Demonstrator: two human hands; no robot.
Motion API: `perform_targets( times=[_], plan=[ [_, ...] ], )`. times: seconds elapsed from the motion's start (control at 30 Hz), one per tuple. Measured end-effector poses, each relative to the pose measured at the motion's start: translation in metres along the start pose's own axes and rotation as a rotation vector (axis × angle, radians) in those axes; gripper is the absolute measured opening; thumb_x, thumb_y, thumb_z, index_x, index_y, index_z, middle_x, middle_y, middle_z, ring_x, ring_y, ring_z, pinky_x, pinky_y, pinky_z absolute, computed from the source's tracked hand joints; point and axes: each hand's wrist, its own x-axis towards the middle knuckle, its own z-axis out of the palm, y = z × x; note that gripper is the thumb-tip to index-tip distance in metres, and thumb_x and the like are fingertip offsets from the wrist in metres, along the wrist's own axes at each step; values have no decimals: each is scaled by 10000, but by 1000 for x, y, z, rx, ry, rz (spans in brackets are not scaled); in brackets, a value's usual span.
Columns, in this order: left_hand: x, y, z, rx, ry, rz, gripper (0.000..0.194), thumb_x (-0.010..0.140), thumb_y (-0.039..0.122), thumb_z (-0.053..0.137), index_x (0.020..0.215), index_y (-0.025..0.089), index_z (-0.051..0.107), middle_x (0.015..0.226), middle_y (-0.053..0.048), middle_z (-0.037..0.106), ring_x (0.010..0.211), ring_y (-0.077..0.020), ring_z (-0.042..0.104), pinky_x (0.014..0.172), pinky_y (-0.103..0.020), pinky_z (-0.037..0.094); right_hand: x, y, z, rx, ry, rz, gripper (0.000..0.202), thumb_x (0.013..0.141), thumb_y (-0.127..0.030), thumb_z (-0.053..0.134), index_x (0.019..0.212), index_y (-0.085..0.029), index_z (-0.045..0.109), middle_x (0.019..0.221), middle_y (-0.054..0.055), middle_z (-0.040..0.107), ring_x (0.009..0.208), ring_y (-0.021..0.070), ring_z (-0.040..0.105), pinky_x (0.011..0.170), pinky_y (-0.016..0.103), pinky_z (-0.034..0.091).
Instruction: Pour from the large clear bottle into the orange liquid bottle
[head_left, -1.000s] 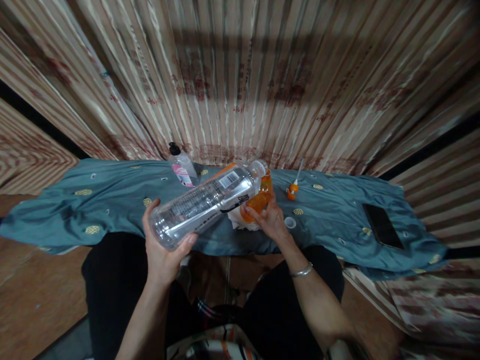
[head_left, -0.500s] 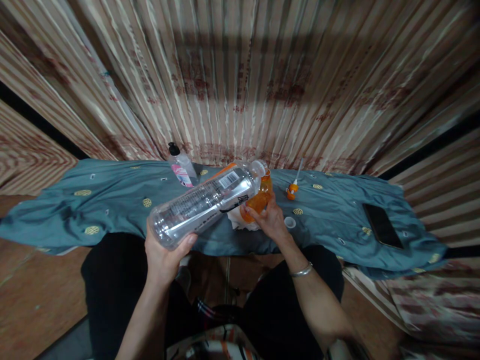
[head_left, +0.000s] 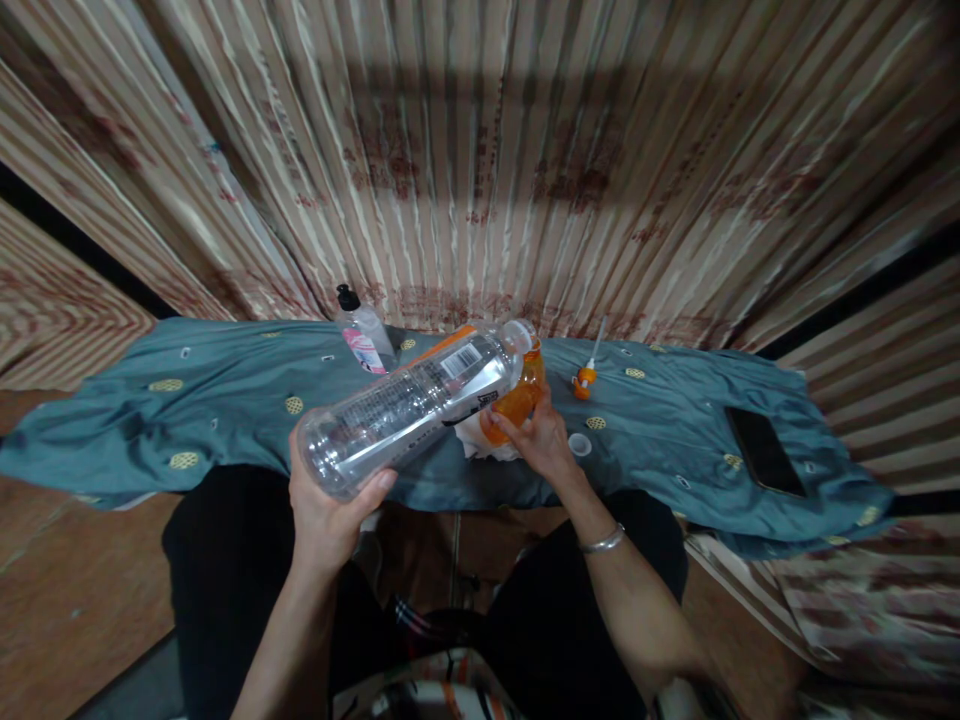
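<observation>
My left hand point(head_left: 330, 505) is wrapped round the base of a large clear plastic bottle point(head_left: 405, 410) with a printed label and a barcode. The bottle lies tilted, its neck up and to the right, at the top of a smaller orange bottle point(head_left: 517, 400). Around that orange bottle my right hand point(head_left: 544, 435) is closed, a silver bangle on the wrist. White crumpled tissue point(head_left: 480, 442) shows beneath the orange bottle. Right of my right hand lies a small white cap point(head_left: 579, 444). Whether liquid passes between the bottles is too unclear to tell.
An orange pump top with a tube point(head_left: 585, 382) lies beyond my right hand. A clear pump bottle with black top point(head_left: 365, 338) is at the back left. A dark phone point(head_left: 765, 452) rests on the right of the teal cloth point(head_left: 247, 400); striped curtains hang behind.
The large bottle has turned slightly in my left hand, its label print shifted a little. Both hands stay in nearly the same place.
</observation>
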Motion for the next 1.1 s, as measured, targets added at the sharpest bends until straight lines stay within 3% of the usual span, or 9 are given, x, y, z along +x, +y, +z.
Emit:
perform_targets(
  times=[0.17,0.43,0.7,0.9,1.1],
  plan=[
    [1,4,1,-20,28,-18,939,560,631,922,1329,205,591,1290,-165,670,1184,-397,679,1082,-583,527,0,2,0,-15,-2,-8,853,838,-458,794,1546,-133,446,1366,206,742,1213,379,757,1021,504,616],
    [2,8,0,-1,29,5,920,551,622,924,1308,210,601,1216,-143,686,1097,-373,708,993,-536,579,0,3,1,21,5,-3,825,826,-465,799,1514,-138,481,1348,200,753,1202,381,762,1022,505,618],
    [2,8,0,1,28,-29,962,531,631,929,1321,193,595,1266,-163,679,1139,-387,693,1045,-569,547,-1,1,0,24,-3,12,846,821,-439,803,1533,-141,458,1342,200,755,1219,382,755,1048,520,607],
    [2,8,1,-26,35,-9,877,556,612,927,1273,217,612,1207,-141,689,1099,-382,710,987,-535,584,-1,1,0,5,-1,22,840,823,-450,805,1525,-139,464,1366,193,745,1226,365,753,1054,494,605],
    [3,5,1,-72,32,-49,939,503,588,947,1282,217,576,1196,-116,694,1071,-339,712,983,-494,580,-1,2,2,6,11,11,856,816,-433,817,1528,-124,454,1336,204,758,1218,373,757,1034,496,612]
  ],
)
